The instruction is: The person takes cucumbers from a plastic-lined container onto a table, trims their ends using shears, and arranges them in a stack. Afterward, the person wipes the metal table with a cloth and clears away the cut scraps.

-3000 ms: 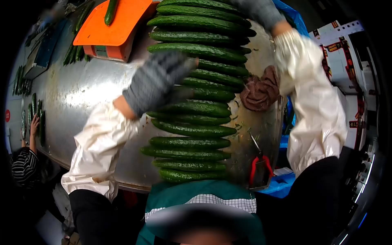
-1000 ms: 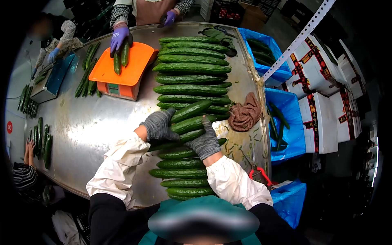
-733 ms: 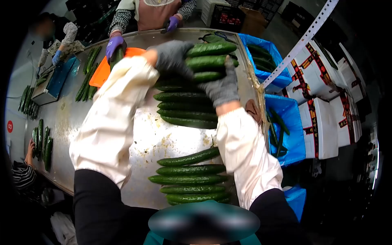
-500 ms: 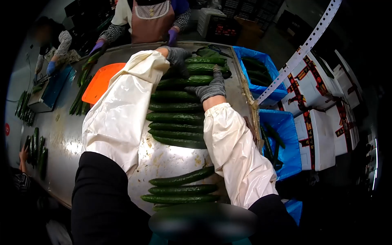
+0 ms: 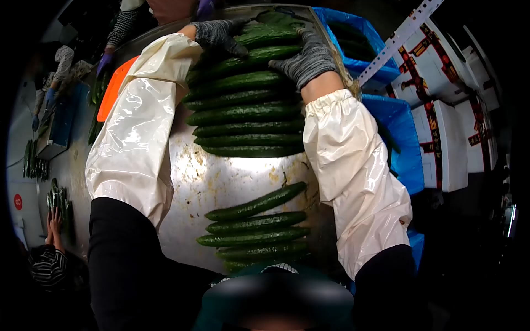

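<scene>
Several green cucumbers (image 5: 243,115) lie side by side in a row across the metal table. At the far end of this row, my left hand (image 5: 221,36) in a grey glove reaches over the cucumbers' left ends. My right hand (image 5: 307,59), gloved the same way, cups their right ends, with its thumb spread toward the middle. Between the two hands are the far cucumbers (image 5: 268,36), pressed from both sides. Nearer my body lies a smaller group of cucumbers (image 5: 256,222), the farthest one slanted, untouched by either hand.
An orange scale tray (image 5: 115,91) shows beside my left sleeve. Blue-lined crates (image 5: 398,132) and white boxes (image 5: 448,146) stand to the right, near a perforated metal strip (image 5: 400,41). A co-worker's purple glove (image 5: 105,59) is at the upper left; another person's hands (image 5: 54,223) touch cucumbers at far left.
From among the row, my hands have carried cucumbers to its far end, and a gap now separates the near group. The view has shifted, and the co-worker's purple glove has left the scale.
</scene>
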Demonstrator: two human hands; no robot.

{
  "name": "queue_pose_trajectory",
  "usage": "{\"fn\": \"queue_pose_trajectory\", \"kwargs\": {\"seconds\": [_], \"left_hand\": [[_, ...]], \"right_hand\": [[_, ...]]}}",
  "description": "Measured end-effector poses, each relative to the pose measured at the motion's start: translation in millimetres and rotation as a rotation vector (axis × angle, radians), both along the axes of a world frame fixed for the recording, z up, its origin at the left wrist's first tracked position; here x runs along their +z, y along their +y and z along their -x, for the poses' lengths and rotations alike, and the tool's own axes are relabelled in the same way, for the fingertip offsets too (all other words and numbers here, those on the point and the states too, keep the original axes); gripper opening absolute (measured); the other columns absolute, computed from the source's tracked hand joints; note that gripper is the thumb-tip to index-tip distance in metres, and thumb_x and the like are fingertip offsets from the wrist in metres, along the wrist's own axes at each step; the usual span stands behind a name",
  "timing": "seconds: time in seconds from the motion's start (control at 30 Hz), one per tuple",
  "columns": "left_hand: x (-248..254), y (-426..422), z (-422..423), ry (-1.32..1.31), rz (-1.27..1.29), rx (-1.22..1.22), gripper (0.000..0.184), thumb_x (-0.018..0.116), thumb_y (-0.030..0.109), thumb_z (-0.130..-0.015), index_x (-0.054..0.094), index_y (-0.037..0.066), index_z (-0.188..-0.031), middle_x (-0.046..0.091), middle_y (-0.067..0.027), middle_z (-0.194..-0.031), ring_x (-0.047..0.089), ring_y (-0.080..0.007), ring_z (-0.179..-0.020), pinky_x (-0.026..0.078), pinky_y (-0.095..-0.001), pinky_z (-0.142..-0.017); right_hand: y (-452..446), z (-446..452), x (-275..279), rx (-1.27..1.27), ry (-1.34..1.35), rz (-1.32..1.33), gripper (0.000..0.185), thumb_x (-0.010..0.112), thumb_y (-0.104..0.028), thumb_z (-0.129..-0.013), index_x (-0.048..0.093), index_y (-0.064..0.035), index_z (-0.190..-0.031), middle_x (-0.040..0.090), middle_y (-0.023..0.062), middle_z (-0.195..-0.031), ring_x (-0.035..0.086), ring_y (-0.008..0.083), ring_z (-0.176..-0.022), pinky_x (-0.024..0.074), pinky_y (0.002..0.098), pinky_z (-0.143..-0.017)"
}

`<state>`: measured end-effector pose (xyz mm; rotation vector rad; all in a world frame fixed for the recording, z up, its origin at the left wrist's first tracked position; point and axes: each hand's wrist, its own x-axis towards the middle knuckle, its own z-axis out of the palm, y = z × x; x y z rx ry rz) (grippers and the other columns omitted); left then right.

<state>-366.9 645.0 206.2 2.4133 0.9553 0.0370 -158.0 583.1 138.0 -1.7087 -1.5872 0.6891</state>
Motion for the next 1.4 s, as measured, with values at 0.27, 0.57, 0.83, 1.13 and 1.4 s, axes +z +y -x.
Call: {"fn": "queue_pose_trajectory", "kwargs": {"seconds": [0.27, 0.57, 0.83, 1.13, 1.4], "left_hand": [[-38.0, 7.6, 19.3, -0.064, -0.429, 0.012, 0.087, 0.075, 0.033, -0.065, 0.027, 0.012, -0.134, 0.038, -0.0141, -0.132, 0.035, -0.0263, -0.122, 0.032, -0.0356, -0.099], [-9.1, -82.6, 16.2, -0.331, -0.653, 0.203, 0.075, 0.068, 0.032, -0.068, 0.034, 0.002, -0.128, 0.04, -0.0214, -0.125, 0.038, -0.0342, -0.116, 0.032, -0.037, -0.096], [-88.7, -295.6, 34.7, -0.035, -0.161, -0.082, 0.096, 0.076, 0.048, -0.052, 0.034, 0.012, -0.13, 0.044, -0.0197, -0.121, 0.042, -0.0375, -0.11, 0.034, -0.0446, -0.092], [-132.5, -349.3, 15.0, 0.05, 0.111, 0.204, 0.104, 0.081, 0.038, -0.045, 0.03, 0.009, -0.13, 0.047, -0.0231, -0.11, 0.045, -0.0375, -0.102, 0.039, -0.0415, -0.088], [-128.1, -341.8, -1.4, 0.229, 0.164, 0.202, 0.086, 0.081, 0.039, -0.046, 0.045, 0.002, -0.115, 0.052, -0.0206, -0.105, 0.052, -0.0335, -0.096, 0.042, -0.0378, -0.085]], "right_hand": [[-95.9, 10.1, 60.4, -0.061, -0.485, -0.354, 0.052, 0.061, -0.031, -0.077, 0.045, -0.0053, -0.119, 0.051, 0.0196, -0.115, 0.046, 0.0323, -0.11, 0.0363, 0.0334, -0.092], [-154.6, -10.4, 48.5, 0.083, 0.802, -0.208, 0.039, 0.059, -0.018, -0.081, 0.047, -0.005, -0.116, 0.054, 0.0099, -0.112, 0.057, 0.0217, -0.097, 0.0471, 0.0275, -0.08], [-360.8, -43.5, -49.2, -0.092, -0.077, 0.242, 0.036, 0.066, -0.025, -0.072, 0.057, -0.0027, -0.098, 0.06, 0.0111, -0.076, 0.058, 0.0204, -0.069, 0.0468, 0.0272, -0.065], [-464.1, -21.3, -50.2, 0.426, -0.445, 0.279, 0.068, 0.069, -0.035, -0.06, 0.045, -0.0109, -0.119, 0.041, 0.0144, -0.121, 0.036, 0.034, -0.114, 0.0266, 0.0465, -0.096], [-454.0, 3.5, -43.6, 0.422, -0.589, 0.467, 0.074, 0.068, -0.035, -0.063, 0.039, -0.0116, -0.127, 0.033, 0.0205, -0.127, 0.032, 0.035, -0.118, 0.0234, 0.0454, -0.099]]}}
